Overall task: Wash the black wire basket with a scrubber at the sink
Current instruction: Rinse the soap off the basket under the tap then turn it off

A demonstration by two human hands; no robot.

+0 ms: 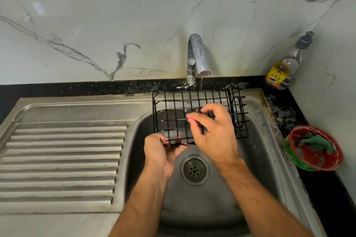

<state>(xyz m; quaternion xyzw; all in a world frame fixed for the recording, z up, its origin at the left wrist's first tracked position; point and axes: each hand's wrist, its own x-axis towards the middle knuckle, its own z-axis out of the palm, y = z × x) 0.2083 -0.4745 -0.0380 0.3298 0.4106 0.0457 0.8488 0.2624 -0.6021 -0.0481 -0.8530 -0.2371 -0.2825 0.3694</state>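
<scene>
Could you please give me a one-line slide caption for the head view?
Left hand grips black wire basket under trickling tap; right hand rubs its grid.

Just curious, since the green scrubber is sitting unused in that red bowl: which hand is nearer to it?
Right. The right hand is over the black wire basket, on the side toward the green scrubber in the red bowl. The left hand grips the basket's near-left corner, farther away.

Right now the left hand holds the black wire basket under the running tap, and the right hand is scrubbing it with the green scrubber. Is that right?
Not quite. The head view shows the green scrubber lying in the red and green bowl on the counter. The right hand rubs the black wire basket with bare fingers. The left hand does hold the basket under the running tap.
</scene>
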